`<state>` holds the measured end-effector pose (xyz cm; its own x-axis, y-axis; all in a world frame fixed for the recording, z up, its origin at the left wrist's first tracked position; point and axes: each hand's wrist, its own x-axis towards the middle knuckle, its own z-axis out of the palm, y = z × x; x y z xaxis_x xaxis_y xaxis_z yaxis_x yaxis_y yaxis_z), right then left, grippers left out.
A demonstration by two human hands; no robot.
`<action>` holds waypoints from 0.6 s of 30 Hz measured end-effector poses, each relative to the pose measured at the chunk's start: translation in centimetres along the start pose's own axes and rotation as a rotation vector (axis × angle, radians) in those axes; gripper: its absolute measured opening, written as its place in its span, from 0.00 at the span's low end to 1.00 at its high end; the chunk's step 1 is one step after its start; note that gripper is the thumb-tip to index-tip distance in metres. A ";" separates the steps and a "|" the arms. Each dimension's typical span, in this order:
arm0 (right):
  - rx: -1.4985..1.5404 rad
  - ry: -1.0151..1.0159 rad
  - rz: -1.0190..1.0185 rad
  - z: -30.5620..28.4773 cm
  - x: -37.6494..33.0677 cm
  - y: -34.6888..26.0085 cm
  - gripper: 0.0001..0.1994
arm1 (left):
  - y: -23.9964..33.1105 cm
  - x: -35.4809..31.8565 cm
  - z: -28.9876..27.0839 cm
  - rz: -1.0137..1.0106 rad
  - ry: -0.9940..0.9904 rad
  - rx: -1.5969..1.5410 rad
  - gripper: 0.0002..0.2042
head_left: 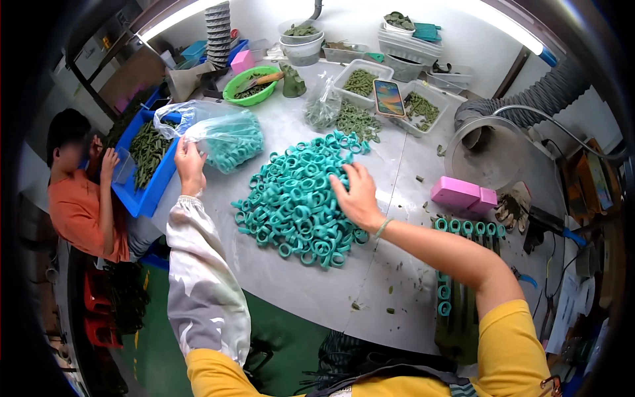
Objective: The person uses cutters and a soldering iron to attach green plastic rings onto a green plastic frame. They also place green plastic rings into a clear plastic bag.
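Observation:
A big heap of teal wax-like rings [297,205] lies in the middle of the grey table. My right hand [359,197] rests at the heap's right side, fingers spread and touching the rings; it holds none that I can see. To the left of the heap sits a clear plastic bag [228,135], partly filled with the same teal rings. My left hand [190,165] pinches the near left edge of the bag, whose mouth spreads out to the left. A pale sleeve covers my left forearm.
A blue crate [155,192] of green pieces stands at the left, near a person in orange [86,205]. Behind are a green basin [254,99], tubs and a phone [389,98]. At right lie pink blocks [456,192], a round duct hood [483,159] and a green rack [456,331] holding teal rings.

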<state>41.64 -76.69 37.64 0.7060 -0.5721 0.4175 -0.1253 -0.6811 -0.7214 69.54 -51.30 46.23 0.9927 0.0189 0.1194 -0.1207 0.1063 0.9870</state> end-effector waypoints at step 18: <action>-0.098 -0.023 0.056 1.2 6.7 3.7 0.18 | 4.0 4.3 1.3 0.242 -0.200 -0.228 0.14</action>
<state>46.76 -82.48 37.06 0.7117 -0.6008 0.3641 -0.2318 -0.6901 -0.6856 73.29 -52.08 50.80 0.9142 -0.1216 0.3866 -0.3272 0.3415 0.8811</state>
